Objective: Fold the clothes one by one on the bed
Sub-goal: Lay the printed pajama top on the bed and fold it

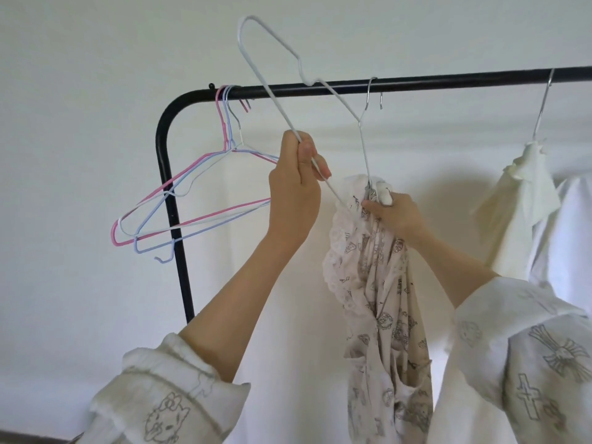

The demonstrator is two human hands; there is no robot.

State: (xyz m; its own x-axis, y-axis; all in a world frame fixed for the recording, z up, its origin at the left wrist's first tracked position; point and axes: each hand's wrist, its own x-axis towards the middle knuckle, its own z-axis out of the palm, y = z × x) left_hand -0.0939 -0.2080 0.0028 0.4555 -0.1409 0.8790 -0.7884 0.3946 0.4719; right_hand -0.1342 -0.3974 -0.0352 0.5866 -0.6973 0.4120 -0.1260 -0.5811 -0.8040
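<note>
While left fingers (pixel 312 158) clamp a hanger (pixel 272 91) (white), right fingers (pixel 374 205) bunch the garment (pixel 381 299).

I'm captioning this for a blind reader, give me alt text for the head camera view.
A person's left hand pulls a white wire hanger out of a pale printed garment with lace trim, bunched in the right hand, at a black metal clothes rail. Empty pink, blue and white hangers hang to the left.

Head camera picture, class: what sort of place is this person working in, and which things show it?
Probably a bedroom or laundry corner at home. A black clothes rail stands against a plain white wall, empty wire hangers hang at its end, and the right hand grips a printed garment on its hanger.
</note>
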